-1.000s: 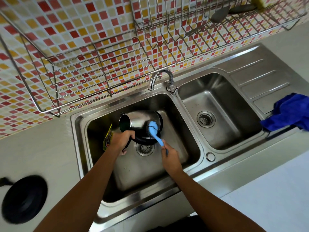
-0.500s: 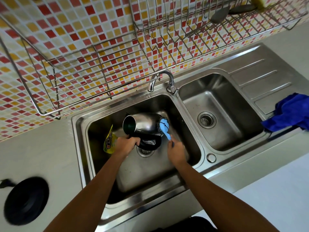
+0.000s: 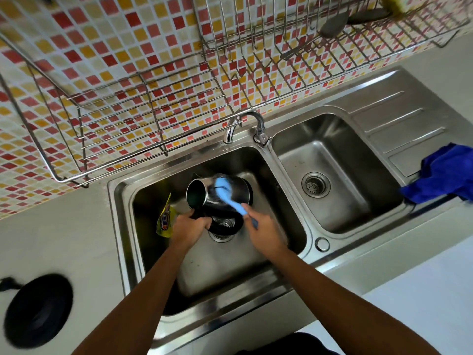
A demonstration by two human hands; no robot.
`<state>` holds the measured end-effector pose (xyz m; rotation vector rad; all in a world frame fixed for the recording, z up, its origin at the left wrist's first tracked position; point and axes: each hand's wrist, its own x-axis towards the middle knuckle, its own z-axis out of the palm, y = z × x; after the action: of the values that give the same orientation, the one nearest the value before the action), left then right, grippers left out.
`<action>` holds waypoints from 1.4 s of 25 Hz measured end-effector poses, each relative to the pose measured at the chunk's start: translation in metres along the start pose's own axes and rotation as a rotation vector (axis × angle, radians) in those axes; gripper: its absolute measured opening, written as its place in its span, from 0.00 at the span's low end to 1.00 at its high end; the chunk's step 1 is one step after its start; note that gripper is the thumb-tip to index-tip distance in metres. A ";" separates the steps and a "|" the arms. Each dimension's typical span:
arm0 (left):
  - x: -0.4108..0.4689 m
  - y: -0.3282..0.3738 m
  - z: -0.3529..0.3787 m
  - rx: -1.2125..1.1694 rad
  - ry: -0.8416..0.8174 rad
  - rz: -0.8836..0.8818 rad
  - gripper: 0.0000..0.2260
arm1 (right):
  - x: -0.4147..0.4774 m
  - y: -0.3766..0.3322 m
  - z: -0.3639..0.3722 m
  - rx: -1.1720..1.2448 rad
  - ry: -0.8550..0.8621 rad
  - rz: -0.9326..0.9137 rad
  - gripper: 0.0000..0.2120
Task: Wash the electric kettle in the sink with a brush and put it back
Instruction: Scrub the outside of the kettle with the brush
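Note:
A steel electric kettle [image 3: 238, 190] lies on its side over the drain of the left sink basin [image 3: 230, 267], its open mouth facing left. My left hand [image 3: 190, 226] grips its black handle. My right hand [image 3: 265, 231] holds a light blue brush [image 3: 226, 192] whose head rests on the kettle's steel side. The kettle's black round base [image 3: 38, 310] sits on the counter at the lower left, with its cord leading off left.
A yellow pouch [image 3: 165, 219] leans against the left basin's wall. The tap [image 3: 245, 126] stands behind the basins, turned left. The right basin [image 3: 332, 175] holds nothing. A blue cloth [image 3: 445, 175] lies on the drainboard. Wire racks [image 3: 143, 114] hang above on the tiled wall.
The brush head has moved from the kettle's bottom end up onto its steel side. The kettle has turned a little in my left hand, which still holds the handle.

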<state>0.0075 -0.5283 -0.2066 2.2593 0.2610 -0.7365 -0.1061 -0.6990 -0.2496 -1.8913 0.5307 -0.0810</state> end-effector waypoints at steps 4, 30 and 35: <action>0.001 -0.011 -0.009 0.039 -0.013 0.038 0.12 | 0.016 0.023 -0.011 0.004 0.097 0.116 0.16; 0.003 -0.040 -0.021 0.466 -0.100 0.275 0.37 | 0.031 0.021 -0.045 0.019 -0.116 0.027 0.16; -0.002 -0.049 -0.021 0.549 -0.122 0.306 0.38 | 0.040 0.025 -0.048 0.013 -0.036 0.129 0.15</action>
<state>-0.0041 -0.4791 -0.2223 2.6617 -0.3869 -0.8485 -0.0930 -0.7632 -0.2614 -1.8379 0.6246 0.0342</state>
